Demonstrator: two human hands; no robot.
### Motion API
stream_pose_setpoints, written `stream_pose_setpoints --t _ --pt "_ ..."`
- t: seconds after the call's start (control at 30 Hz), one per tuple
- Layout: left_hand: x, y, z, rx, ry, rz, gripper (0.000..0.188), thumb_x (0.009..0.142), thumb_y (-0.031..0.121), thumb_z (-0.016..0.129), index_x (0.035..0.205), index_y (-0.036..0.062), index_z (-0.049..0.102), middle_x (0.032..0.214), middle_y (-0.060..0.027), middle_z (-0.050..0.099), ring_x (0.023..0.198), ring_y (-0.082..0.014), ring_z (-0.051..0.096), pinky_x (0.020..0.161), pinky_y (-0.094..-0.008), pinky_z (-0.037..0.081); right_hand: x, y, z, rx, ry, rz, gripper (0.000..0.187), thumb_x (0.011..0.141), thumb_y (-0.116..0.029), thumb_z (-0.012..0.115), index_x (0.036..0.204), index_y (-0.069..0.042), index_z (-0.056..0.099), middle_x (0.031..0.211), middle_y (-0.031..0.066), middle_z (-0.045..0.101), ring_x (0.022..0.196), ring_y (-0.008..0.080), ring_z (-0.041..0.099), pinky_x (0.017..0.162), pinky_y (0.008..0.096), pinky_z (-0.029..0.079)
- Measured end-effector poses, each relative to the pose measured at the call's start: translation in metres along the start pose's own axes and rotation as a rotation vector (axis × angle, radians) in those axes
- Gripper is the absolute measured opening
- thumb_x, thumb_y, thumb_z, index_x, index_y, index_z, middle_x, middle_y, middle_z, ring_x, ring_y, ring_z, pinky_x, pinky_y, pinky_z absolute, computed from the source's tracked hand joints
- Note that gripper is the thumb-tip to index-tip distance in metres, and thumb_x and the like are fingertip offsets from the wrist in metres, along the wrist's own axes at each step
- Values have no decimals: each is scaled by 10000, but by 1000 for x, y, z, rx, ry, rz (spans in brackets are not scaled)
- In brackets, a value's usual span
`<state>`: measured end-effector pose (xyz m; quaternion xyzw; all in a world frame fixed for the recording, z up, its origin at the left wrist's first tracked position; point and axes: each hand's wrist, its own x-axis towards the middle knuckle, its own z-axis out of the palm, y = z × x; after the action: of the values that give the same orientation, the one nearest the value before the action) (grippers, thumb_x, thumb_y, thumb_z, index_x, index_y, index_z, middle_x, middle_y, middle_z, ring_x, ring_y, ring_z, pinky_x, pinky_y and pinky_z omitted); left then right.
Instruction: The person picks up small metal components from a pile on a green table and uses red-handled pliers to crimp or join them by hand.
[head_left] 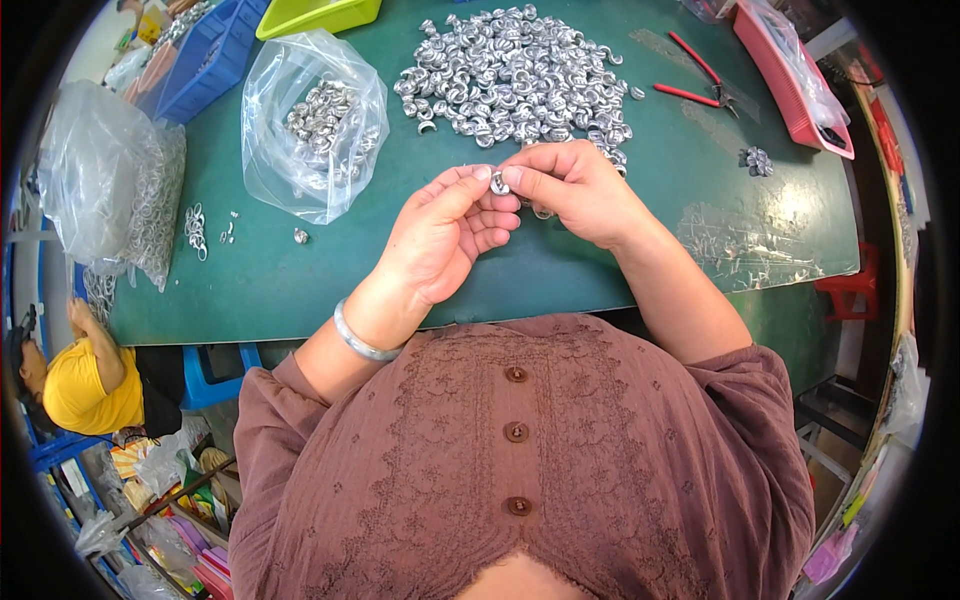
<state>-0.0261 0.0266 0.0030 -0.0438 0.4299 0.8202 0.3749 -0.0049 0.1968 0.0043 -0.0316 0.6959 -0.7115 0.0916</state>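
My left hand and my right hand meet over the table, just in front of a heap of small shiny silver metal pieces. Between the thumbs and fingertips of both hands is one small curved silver metal piece. The left hand's lower fingers are loosely curled, while its thumb and forefinger pinch the piece. From the other side my right thumb and forefinger grip it too. An open clear plastic bag holding more small metal parts stands left of the heap.
Red-handled pliers lie right of the heap, near a pink basket. A small metal cluster sits below them. A full plastic bag of metal rings, a blue bin and a lime tray are leftward. A person in yellow sits at left.
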Motion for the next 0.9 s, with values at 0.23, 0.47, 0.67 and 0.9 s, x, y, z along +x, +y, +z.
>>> stream_pose_setpoints --t 0.23,0.47,0.67,0.9 --pt "1 0 -2 -2 -29 -10 186 895 203 488 977 41 529 748 -60 609 620 -138 591 546 -228 485 0 -3 -2 -3 -63 19 198 855 -188 559 854 -4 631 691 -24 564 613 38 454 546 191 380" --pt "-2 1 4 42 13 -37 231 907 222 466 1024 35 529 724 -24 582 610 -103 549 556 -220 456 1 1 -2 -117 -64 -25 219 859 -202 555 852 4 630 700 -6 585 633 41 481 574 204 411" --pt "1 0 -11 39 12 29 189 881 213 488 965 53 544 727 -31 549 636 -111 520 571 -227 417 1 -5 -13 -220 44 -86 204 866 -189 536 847 -5 623 737 0 571 643 57 478 564 209 399" --pt "1 2 -21 -51 90 18 120 847 169 503 835 55 538 817 -76 580 697 -151 519 594 -253 421 -2 0 -22 -951 53 -452 149 706 -138 635 813 -35 624 793 71 534 774 223 513 688 328 411"
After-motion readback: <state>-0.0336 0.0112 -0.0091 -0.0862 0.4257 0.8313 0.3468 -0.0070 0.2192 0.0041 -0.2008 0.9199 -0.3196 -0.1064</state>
